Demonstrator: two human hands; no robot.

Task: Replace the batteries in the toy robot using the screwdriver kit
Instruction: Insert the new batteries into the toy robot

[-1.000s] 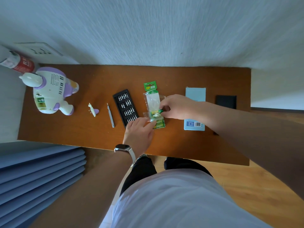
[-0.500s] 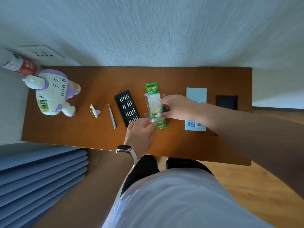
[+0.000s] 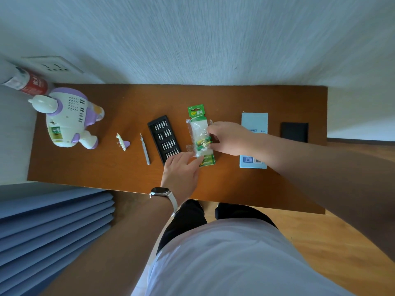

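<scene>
Barely anything is shifting since a second ago: both hands are staying on the battery pack [image 3: 199,129], which is lying near the middle of the tabletop [image 3: 235,97], its green header card pointing toward the far edge. The right hand [image 3: 230,138] is reaching in from the right edge, its curled fingertips pinching at the green batteries [image 3: 202,144] inside the crumpled clear blister. The left hand [image 3: 181,169], wearing a watch [image 3: 162,192], is coming in over the near edge and nipping the near end of the pack between thumb and fingertips. Just left of the pack, the black bit case [image 3: 164,138] is lying open, with the screwdriver handle [image 3: 145,149] beside it and a small white-and-purple cover [image 3: 123,143] further left. The toy robot [image 3: 68,118] is lying on its front near the far-left corner. A pale blue box [image 3: 254,122] is sitting partly under the right forearm, toward the right edge.
</scene>
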